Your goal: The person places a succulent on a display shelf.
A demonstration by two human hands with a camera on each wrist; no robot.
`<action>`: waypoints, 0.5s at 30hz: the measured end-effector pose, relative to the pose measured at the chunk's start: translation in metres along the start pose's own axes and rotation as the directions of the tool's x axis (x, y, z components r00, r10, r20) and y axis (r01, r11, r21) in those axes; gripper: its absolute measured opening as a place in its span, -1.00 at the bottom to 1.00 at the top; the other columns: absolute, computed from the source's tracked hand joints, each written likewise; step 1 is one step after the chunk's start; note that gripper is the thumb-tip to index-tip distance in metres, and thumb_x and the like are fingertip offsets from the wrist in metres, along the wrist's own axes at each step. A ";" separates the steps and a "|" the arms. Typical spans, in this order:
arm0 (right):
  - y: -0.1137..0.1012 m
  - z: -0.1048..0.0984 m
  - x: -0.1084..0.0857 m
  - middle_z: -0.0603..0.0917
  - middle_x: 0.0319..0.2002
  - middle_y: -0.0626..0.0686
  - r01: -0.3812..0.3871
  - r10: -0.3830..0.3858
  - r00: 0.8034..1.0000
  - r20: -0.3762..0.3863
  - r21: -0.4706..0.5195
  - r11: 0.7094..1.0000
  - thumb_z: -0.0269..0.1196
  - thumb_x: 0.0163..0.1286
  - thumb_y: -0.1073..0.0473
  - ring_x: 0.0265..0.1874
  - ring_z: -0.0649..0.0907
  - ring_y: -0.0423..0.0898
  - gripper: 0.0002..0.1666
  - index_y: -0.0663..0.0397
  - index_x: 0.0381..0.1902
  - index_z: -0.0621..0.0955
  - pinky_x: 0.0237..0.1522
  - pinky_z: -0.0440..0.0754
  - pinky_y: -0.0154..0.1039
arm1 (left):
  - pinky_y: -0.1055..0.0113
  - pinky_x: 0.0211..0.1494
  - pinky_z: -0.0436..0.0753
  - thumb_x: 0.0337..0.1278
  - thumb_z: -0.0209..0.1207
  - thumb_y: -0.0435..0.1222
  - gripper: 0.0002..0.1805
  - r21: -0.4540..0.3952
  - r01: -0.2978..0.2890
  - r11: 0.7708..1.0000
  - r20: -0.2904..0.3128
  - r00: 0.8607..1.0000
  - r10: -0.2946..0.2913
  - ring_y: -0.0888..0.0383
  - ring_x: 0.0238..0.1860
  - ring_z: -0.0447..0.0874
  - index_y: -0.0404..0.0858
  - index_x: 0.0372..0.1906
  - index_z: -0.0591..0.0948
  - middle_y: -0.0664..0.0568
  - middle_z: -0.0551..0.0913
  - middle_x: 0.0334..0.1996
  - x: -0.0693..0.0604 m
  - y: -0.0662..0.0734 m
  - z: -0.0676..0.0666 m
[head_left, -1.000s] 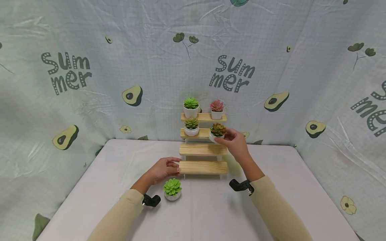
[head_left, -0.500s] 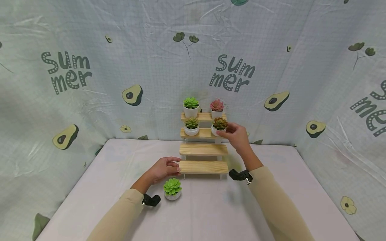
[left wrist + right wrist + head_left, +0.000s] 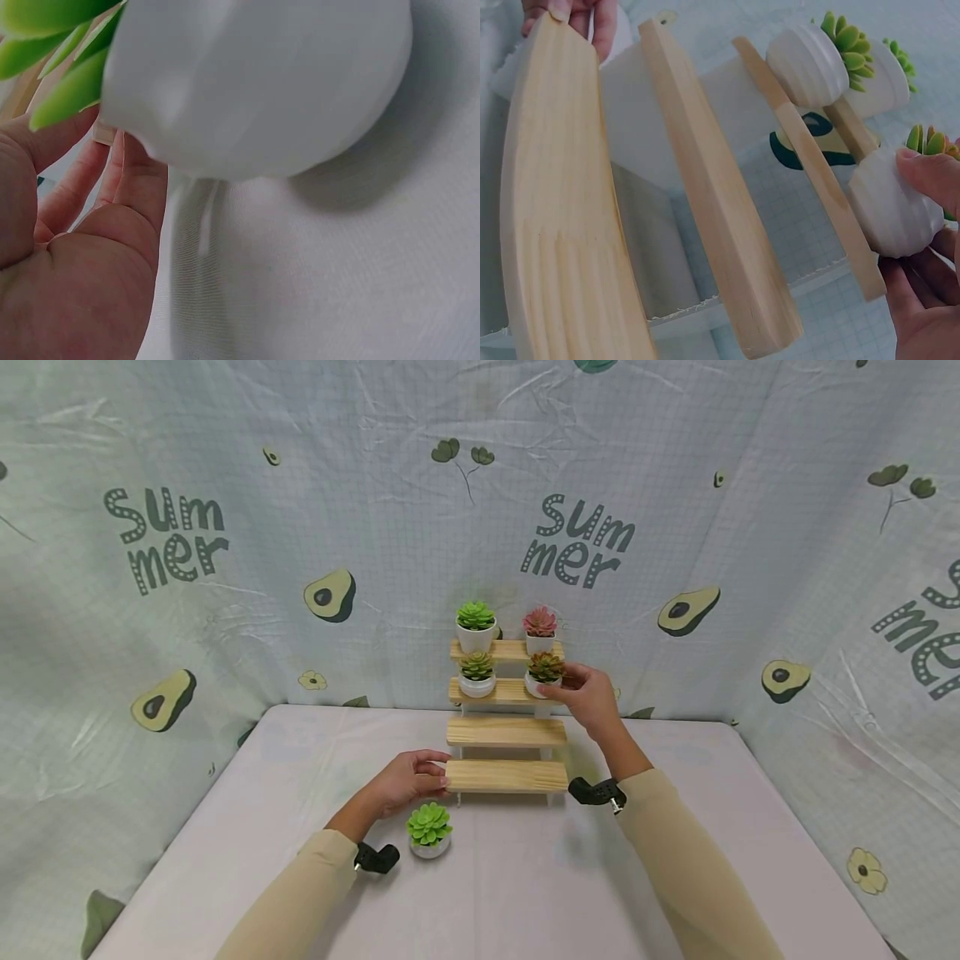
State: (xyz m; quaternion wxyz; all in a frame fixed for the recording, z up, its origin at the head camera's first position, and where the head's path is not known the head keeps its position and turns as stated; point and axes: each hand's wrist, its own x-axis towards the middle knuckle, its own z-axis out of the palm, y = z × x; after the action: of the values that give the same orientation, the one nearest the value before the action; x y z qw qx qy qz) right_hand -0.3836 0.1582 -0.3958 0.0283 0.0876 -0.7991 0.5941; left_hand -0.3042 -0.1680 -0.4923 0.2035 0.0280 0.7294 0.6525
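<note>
A four-step wooden plant stand rises at the back of the table. My right hand pinches the white pot of a reddish-brown succulent, which sits at the right end of the second-highest shelf. In the right wrist view the thumb lies on the side of that white pot, with fingers below it. My left hand holds the left end of the lowest shelf, thumb at its edge. A bright green potted succulent stands on the table by the left wrist; its white pot fills much of the left wrist view.
On the top shelf are a green succulent and a pink one, both in white pots. An olive-green succulent stands left on the second-highest shelf. A printed cloth hangs behind the white-covered table.
My right hand has moved the reddish-brown succulent slightly right and back onto the second-highest shelf, still gripping its pot. The left hand stays at the lowest shelf.
</note>
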 end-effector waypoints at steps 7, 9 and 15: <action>-0.002 0.001 -0.001 0.64 0.24 0.24 0.019 -0.019 1.000 -0.002 -0.014 1.000 0.51 0.26 0.01 0.24 0.62 0.12 -0.25 0.18 0.34 0.56 0.27 0.65 -0.01 | 0.18 0.07 0.80 0.36 0.22 -0.48 -0.44 0.001 -0.004 1.000 0.004 1.000 0.004 0.12 -0.18 0.77 -0.38 0.41 0.41 -0.13 0.67 -0.06 0.000 0.000 -0.001; -0.002 0.001 -0.002 0.64 0.24 0.24 0.025 -0.025 1.000 -0.004 -0.016 1.000 0.51 0.26 0.00 0.24 0.62 0.13 -0.24 0.17 0.33 0.57 0.30 0.63 0.02 | 0.18 0.08 0.80 0.36 0.22 -0.48 -0.44 0.001 -0.004 1.000 0.002 1.000 0.004 0.12 -0.17 0.77 -0.38 0.42 0.41 -0.13 0.67 -0.06 0.000 0.001 0.000; 0.002 0.000 -0.005 0.60 0.30 0.23 0.027 -0.027 1.000 -0.010 0.014 1.000 0.50 0.28 0.02 0.31 0.59 0.11 -0.23 0.17 0.37 0.54 0.38 0.57 0.04 | 0.19 0.06 0.80 0.35 0.23 -0.48 -0.44 -0.010 0.005 1.000 -0.010 1.000 -0.005 0.12 -0.19 0.77 -0.37 0.41 0.42 -0.13 0.67 -0.06 0.000 0.001 0.001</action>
State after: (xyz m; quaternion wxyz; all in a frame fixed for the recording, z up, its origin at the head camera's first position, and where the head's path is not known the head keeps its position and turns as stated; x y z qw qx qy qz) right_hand -0.3787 0.1589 -0.3985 0.0394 0.0956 -0.7936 0.5995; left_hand -0.3041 -0.1674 -0.4913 0.2016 0.0218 0.7271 0.6559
